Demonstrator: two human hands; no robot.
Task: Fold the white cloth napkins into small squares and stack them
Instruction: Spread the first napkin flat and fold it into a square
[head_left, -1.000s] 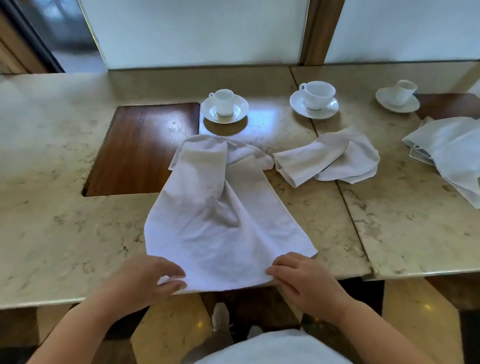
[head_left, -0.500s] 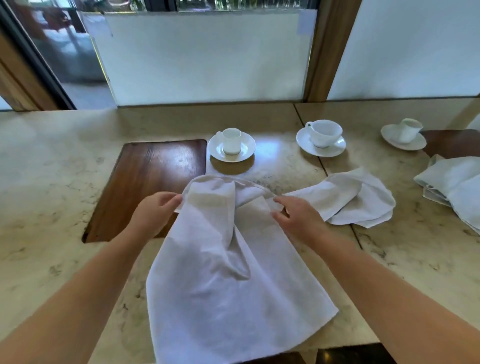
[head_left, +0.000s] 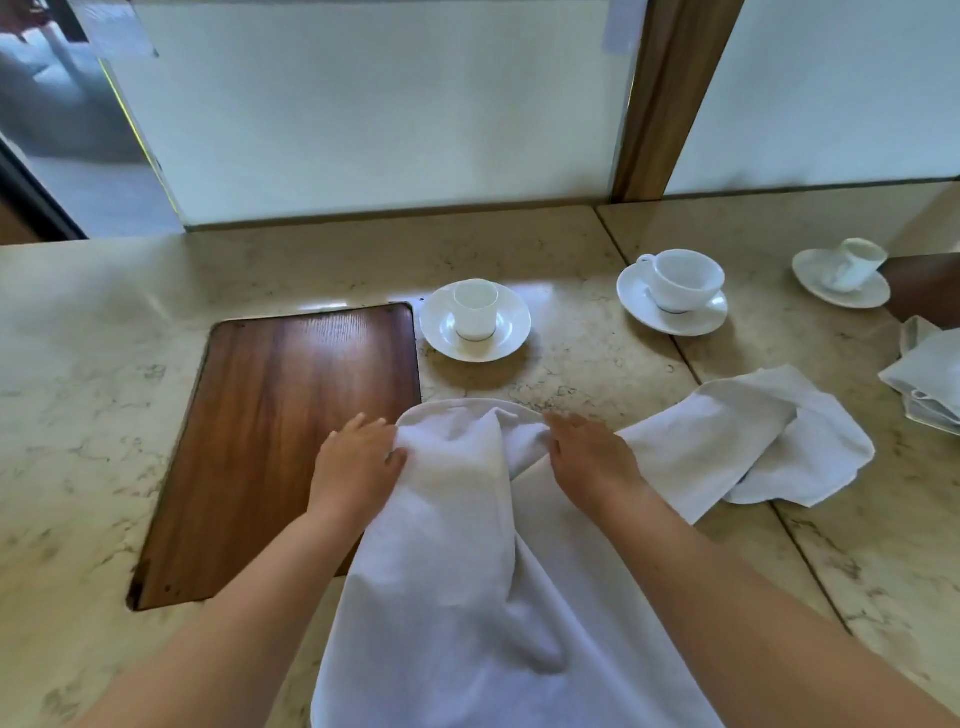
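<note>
A white napkin (head_left: 467, 561) lay spread on the marble table (head_left: 93, 395), running from the near edge away towards the cups, still bunched and ridged down its middle. The left hand (head_left: 358, 467) grasped its far left corner, thumb over the cloth; the right hand (head_left: 592, 457) lay on its far right corner, though whether those fingers pinched the cloth or only pressed it could not be told. To the right, touching it, lay a second napkin (head_left: 769, 441), loosely crumpled and unfolded. At the far right edge sat a pile of white cloths (head_left: 930, 384), cut off by the frame, so whether they were folded was unclear. No small square was visible, so the work looked barely begun: this napkin wanted flattening and folding, the crumpled one afterwards, then stacking. A wooden inset (head_left: 291, 431) lay to the left, and three cups on saucers (head_left: 475, 322) stood beyond.
</note>
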